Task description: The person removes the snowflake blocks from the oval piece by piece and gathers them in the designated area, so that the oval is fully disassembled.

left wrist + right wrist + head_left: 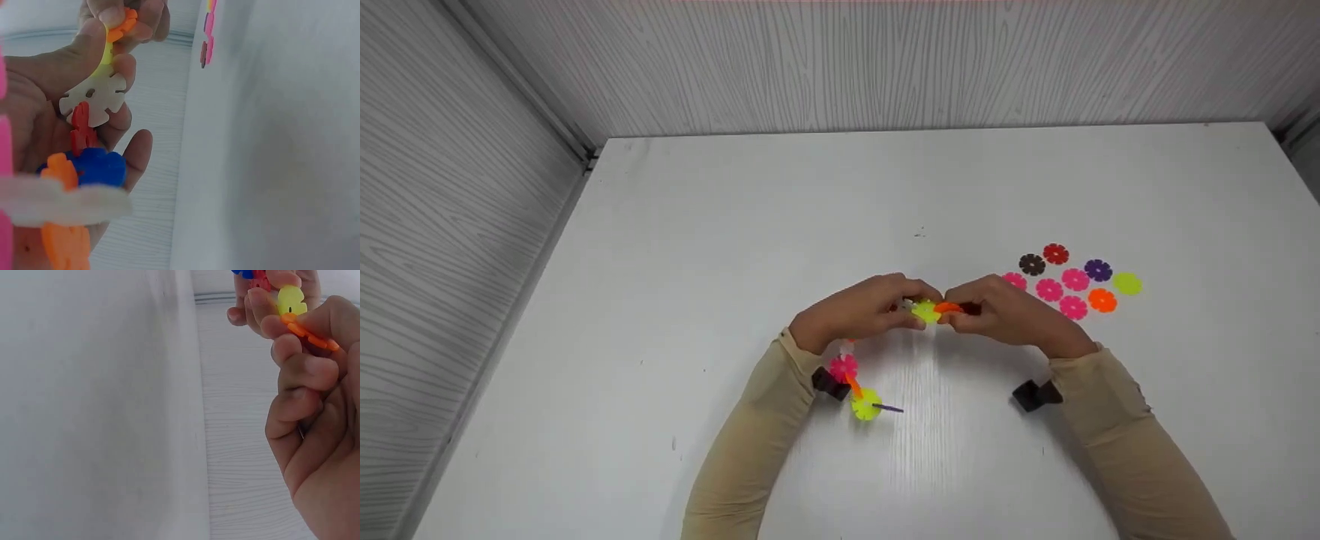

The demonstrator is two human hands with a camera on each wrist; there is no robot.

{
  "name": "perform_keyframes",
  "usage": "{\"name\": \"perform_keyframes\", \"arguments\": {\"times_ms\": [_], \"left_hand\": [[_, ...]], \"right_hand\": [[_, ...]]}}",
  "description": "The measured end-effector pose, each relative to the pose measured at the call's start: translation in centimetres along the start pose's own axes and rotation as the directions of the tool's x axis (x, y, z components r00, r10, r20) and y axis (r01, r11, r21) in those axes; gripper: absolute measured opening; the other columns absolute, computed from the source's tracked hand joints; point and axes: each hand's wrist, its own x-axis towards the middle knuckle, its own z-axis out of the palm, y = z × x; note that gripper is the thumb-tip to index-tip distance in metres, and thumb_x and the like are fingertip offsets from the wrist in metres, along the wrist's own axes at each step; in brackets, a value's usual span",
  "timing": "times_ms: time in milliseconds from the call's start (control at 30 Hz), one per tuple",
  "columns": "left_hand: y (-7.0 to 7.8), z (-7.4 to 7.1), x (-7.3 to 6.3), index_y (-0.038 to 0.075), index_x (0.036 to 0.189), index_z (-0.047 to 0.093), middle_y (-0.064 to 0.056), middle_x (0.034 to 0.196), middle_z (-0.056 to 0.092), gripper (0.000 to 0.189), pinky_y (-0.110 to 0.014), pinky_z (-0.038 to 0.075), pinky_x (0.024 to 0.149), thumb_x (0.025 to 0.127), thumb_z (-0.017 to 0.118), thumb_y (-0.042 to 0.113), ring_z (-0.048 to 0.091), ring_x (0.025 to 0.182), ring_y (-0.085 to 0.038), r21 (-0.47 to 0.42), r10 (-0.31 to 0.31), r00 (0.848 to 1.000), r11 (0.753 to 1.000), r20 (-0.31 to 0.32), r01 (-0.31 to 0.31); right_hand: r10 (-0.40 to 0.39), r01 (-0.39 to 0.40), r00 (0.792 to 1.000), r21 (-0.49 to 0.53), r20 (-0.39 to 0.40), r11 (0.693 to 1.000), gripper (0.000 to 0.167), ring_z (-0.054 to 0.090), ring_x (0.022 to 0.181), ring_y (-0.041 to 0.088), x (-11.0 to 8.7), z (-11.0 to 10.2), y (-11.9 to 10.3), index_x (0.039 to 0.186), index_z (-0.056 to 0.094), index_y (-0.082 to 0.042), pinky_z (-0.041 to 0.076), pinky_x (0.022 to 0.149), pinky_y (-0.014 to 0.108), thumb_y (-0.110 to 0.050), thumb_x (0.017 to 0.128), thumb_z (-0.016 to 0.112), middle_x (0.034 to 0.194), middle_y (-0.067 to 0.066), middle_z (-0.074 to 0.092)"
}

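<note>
My left hand pinches a yellow notched disc at the end of a chain of interlocked plastic discs. In the left wrist view a white disc, a red disc and a blue disc follow it across the palm. The chain hangs below the wrist, with a pink disc, another yellow disc and a purple disc seen edge-on. My right hand pinches an orange disc between thumb and finger, and its edge meets the yellow disc.
Loose discs lie on the white table to the right: a brown one, a red one, a purple one, an orange one, a yellow one and several pink ones. Walls stand behind and at the left.
</note>
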Motion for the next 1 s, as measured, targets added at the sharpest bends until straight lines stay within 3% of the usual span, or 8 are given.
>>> {"name": "perform_keyframes", "arguments": {"times_ms": [233,467,600,800,1000], "left_hand": [[0.25,0.04,0.08,0.009,0.127,0.059,-0.006,0.114,0.063,0.036,-0.029,0.044,0.088,0.094,0.063,0.022,0.053,0.099,-0.018,0.039,0.001,1.0,0.999,0.006,-0.001],[0.42,0.29,0.3,0.008,0.129,0.055,-0.01,0.112,0.061,0.041,-0.034,0.046,0.091,0.094,0.062,0.028,0.054,0.099,-0.022,0.122,-0.036,0.999,0.992,-0.034,0.04],[0.15,0.39,0.34,0.008,0.129,0.055,-0.01,0.113,0.061,0.041,-0.035,0.047,0.091,0.094,0.062,0.028,0.054,0.099,-0.022,0.126,-0.048,0.998,0.991,-0.047,0.054],[-0.06,0.43,0.34,0.008,0.129,0.056,-0.01,0.112,0.061,0.041,-0.035,0.047,0.092,0.094,0.062,0.027,0.054,0.099,-0.022,0.134,-0.066,0.996,0.988,-0.068,0.075],[-0.26,0.33,0.52,0.01,0.128,0.057,-0.008,0.11,0.063,0.04,-0.035,0.046,0.088,0.093,0.062,0.028,0.054,0.096,-0.022,0.176,-0.044,0.992,0.982,-0.118,0.064]], "right_hand": [[0.071,-0.075,0.995,0.05,0.065,0.996,0.011,0.045,0.059,0.008,-0.09,-0.33,0.5,0.084,0.067,-0.003,0.04,0.057,0.019,-0.011,0.089,0.06,0.067,0.012,0.057],[0.011,-0.011,0.999,-0.017,-0.036,1.0,0.009,0.042,0.055,0.006,0.18,-0.25,-0.11,0.078,0.065,-0.004,0.039,0.055,0.019,-0.006,0.085,0.06,0.059,-0.004,0.047],[-0.043,0.039,0.996,-0.054,-0.072,0.998,0.011,0.039,0.054,0.005,0.34,-0.02,-0.14,0.074,0.062,-0.005,0.038,0.053,0.019,-0.002,0.084,0.059,0.058,-0.004,0.045],[-0.006,0.002,0.997,-0.049,-0.078,0.999,0.014,0.039,0.054,0.005,0.44,0.18,0.05,0.073,0.061,-0.007,0.036,0.053,0.02,-0.001,0.085,0.057,0.059,-0.005,0.044],[-0.003,-0.01,0.994,-0.112,-0.114,0.994,0.012,0.039,0.055,0.008,0.58,0.12,-0.14,0.076,0.063,-0.007,0.036,0.054,0.02,-0.002,0.085,0.057,0.06,-0.003,0.046]]}}
